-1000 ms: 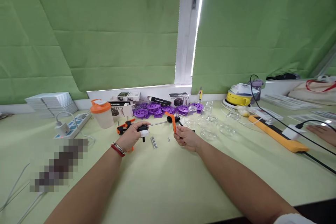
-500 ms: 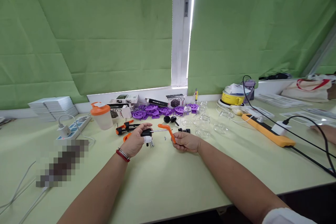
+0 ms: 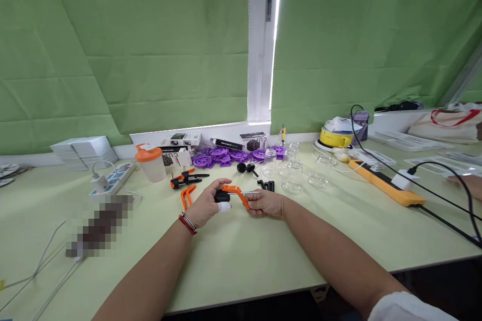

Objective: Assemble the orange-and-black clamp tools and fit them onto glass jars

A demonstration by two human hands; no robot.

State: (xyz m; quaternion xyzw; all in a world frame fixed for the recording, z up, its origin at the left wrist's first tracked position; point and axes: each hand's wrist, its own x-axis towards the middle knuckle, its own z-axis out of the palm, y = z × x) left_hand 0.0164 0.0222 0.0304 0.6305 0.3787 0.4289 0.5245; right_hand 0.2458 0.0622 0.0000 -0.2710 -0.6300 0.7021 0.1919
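My left hand (image 3: 206,205) is wrapped round the black handle of a screwdriver (image 3: 222,196), whose metal shaft points right. A white covering is on its thumb. Pinched in my right hand (image 3: 265,204) is a bent orange piece (image 3: 240,194), its upper end close to the screwdriver handle; the shaft passes by it toward my right fingers. Left of my hands lie more orange bent pieces (image 3: 184,196) and orange-and-black clamp-like parts (image 3: 185,178). Small black parts (image 3: 268,185) lie just behind my right hand.
Purple round parts (image 3: 220,155), boxes (image 3: 176,157) and clear glass-like pieces (image 3: 292,184) stand behind. An orange-lidded cup (image 3: 151,164) is at left, an orange power strip (image 3: 384,183) at right. Another person's hand (image 3: 469,184) shows at the far right edge.
My left hand with the screwdriver has moved right, bringing its handle up to the orange piece. My right hand keeps hold of the piece. The view has shifted slightly.
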